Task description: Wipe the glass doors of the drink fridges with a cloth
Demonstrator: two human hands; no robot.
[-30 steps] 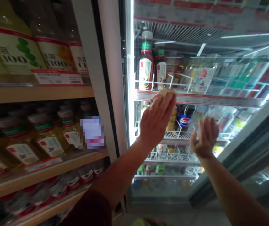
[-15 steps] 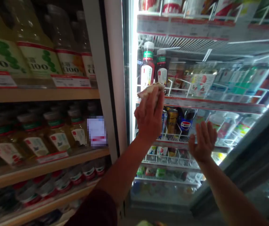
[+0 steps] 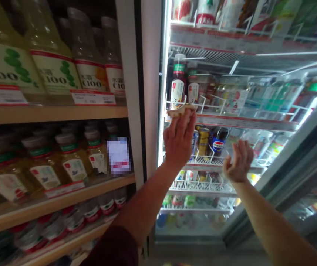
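My left hand point(image 3: 181, 138) is closed on a crumpled, pale, brownish-stained cloth point(image 3: 182, 111), which sticks out past the fingertips. It is held up against the glass door point(image 3: 260, 61) of a lit drinks fridge, in front of two dark juice bottles point(image 3: 178, 87) with white labels. Lower and to the right, my right hand point(image 3: 238, 160) is raised with the thumb apart and the fingers slightly bent, holding nothing. Behind it stand clear bottles and a dark bottle with a blue label point(image 3: 218, 145). Whether the right hand touches the glass, I cannot tell.
On the left, wooden shelves point(image 3: 50, 114) carry yellow-green bottles point(image 3: 51, 66), juice bottles point(image 3: 44, 173) and red-and-clear tubs point(image 3: 75, 221). A pale upright frame point(image 3: 154, 74) divides them from the fridge. A dark door frame point(image 3: 288, 170) slants along the right.
The whole scene has shifted slightly rightward on the left side as the view turned. The cloth sits a little lower against the bottles. My right hand's fingers are bent a bit more.
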